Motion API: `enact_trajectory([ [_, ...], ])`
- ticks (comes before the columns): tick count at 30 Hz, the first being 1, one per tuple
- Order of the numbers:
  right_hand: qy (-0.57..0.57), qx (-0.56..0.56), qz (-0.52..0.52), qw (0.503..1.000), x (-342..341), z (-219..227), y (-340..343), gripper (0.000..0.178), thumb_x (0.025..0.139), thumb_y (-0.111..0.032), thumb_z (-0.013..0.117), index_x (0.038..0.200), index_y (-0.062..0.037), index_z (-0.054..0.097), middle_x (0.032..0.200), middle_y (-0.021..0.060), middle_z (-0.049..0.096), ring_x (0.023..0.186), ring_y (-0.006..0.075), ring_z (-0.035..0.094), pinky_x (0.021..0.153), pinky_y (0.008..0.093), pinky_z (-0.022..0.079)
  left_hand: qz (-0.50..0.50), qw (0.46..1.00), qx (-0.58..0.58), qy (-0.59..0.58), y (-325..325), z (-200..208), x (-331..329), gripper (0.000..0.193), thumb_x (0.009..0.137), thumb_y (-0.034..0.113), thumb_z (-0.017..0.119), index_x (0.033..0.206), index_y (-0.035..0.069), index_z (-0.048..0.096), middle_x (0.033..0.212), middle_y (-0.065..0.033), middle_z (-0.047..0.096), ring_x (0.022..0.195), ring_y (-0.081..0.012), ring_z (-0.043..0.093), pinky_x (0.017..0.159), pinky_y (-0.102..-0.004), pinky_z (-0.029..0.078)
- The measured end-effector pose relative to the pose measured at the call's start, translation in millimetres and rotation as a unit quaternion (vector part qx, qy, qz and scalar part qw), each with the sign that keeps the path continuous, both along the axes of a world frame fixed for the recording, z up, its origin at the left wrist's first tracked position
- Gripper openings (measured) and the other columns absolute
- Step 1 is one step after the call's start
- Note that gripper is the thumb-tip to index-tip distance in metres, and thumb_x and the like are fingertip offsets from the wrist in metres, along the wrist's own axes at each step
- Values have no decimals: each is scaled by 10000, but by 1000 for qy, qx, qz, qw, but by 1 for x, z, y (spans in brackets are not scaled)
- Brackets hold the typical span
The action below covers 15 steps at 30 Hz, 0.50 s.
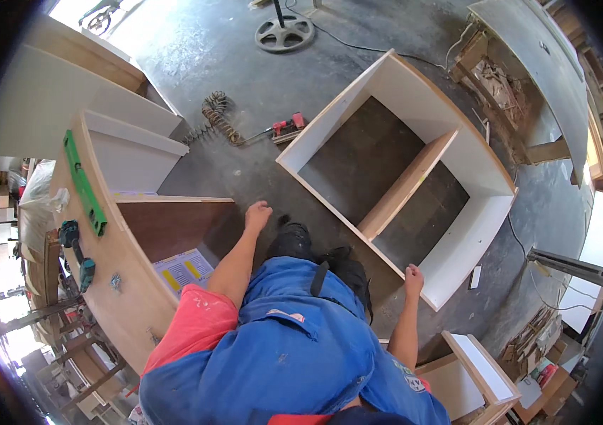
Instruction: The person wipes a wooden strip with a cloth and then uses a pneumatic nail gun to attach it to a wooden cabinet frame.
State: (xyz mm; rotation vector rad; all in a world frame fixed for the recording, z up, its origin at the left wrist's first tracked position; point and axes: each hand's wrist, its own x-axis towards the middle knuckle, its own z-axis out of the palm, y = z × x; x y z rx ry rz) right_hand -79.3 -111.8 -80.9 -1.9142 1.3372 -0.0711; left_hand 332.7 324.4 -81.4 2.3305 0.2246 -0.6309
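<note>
My left hand (258, 214) hangs in front of my left leg, beside the open cabinet (174, 200) on the left. Its fingers are curled in, and nothing shows in them. My right hand (413, 278) is closed, its fingers drawn together by the near edge of a white-lined cabinet frame (471, 152) on the floor. Whether it touches that edge or holds anything small, I cannot tell. A wooden divider (409, 184) splits the frame into two bays. On the left cabinet's wooden panel lie a green spirit level (83, 180) and a teal-and-black cordless drill (78, 256).
A red nail gun (288, 128) with a coiled air hose (220, 117) lies on the floor ahead. Far off stands a round metal base (284, 34). A workbench (549, 64) is at the far right, and a smaller cabinet piece (468, 375) at the near right.
</note>
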Motion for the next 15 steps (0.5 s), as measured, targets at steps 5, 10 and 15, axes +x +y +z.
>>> enact_trajectory([
  [5,-59,14,63,996,114,-22,48,324,943,-181,651,1229,-32,672,1063,153,731,942,212,696,880,329,536,108,976,-144,-119,-61,-67,83,432,903,260,685,1259,17,655,1168,-148,720,1062,-241,694,944,-353,518],
  [10,-158,27,100,982,245,-45,99,288,939,-122,649,1214,-38,656,1153,170,688,1029,265,680,905,364,517,59,961,-208,-175,-100,-147,159,440,983,254,599,1316,-34,599,1221,-164,690,1145,-236,653,1013,-328,476],
  [15,-273,-14,159,949,302,-49,146,272,928,-75,649,1194,-22,657,1137,161,689,1026,288,665,933,378,501,21,876,-481,12,-94,-172,192,549,1003,294,522,1449,-22,468,1370,-145,597,1336,-237,500,1152,-331,325],
])
